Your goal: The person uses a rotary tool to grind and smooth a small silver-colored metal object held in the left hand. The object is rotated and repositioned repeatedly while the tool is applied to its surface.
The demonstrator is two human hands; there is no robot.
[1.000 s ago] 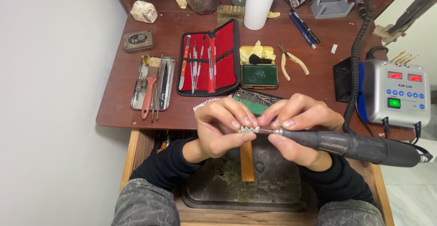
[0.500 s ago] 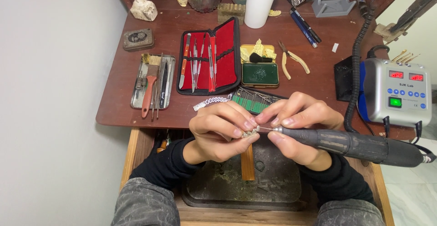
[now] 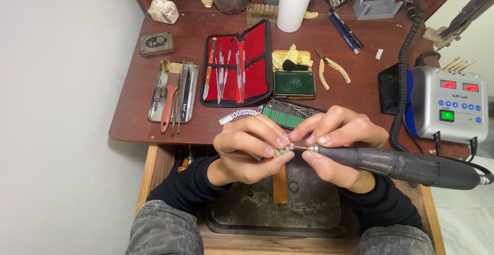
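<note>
Small silvery metal piece sits pinched between my left thumb and forefinger, held just above the narrow wooden bench peg so the work has something firm under it. My left hand has its fingers closed tight on the piece; a silvery chain-link strip trails from behind that hand onto the reddish-brown wooden desk.

My right hand grips the dark grey cylindrical rotary handpiece like a pen, fingers clamped near its nose so the thin bur tip meets the piece; the two hands touch at the fingertips, bracing each other. Its cord runs off to the right, toward the grey control box with red displays and a green switch.

Just beyond my knuckles: a rack of green-shanked burs, near enough to reach. Farther back, the open red-lined tool case and a metal tray with a brush.

Versus a second ago: both hands have dropped slightly toward the peg; grip and tool angle unchanged, desk items unmoved.
</note>
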